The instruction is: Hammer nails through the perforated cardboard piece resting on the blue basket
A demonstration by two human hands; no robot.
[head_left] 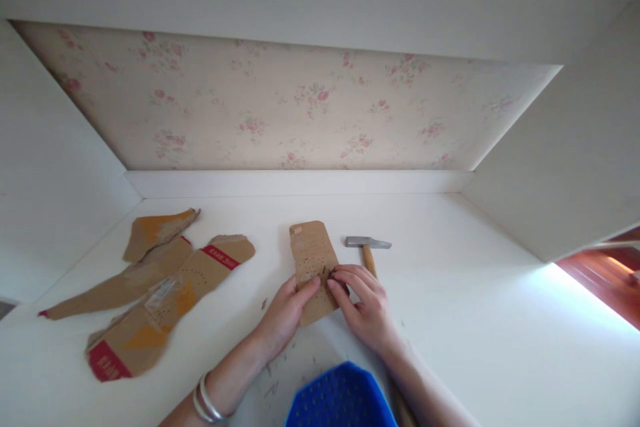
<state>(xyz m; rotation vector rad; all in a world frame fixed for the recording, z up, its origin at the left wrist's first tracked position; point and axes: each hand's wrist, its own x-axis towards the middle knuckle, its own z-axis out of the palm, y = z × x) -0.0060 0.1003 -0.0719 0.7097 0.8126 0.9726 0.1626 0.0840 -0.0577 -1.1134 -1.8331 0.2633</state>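
A strip of brown cardboard [314, 248] with rows of small holes is in front of me, tilted slightly. My left hand [287, 310] grips its lower left edge, thumb on top and fingers underneath. At its right edge, my right hand [365, 303] pinches a thin dark piece like a nail [331, 274]; the fingers partly hide it. Just beyond the right hand lies a hammer [369, 242] with a steel head and wooden handle, which passes beneath the right wrist.
Torn cardboard pieces [195, 280] with red and orange markings lie at the left of the white surface [450, 320]. A blue perforated basket [345, 393] stands at the near edge. Small dark slivers are scattered beside it. White panels and a floral back wall [300, 107] enclose the space.
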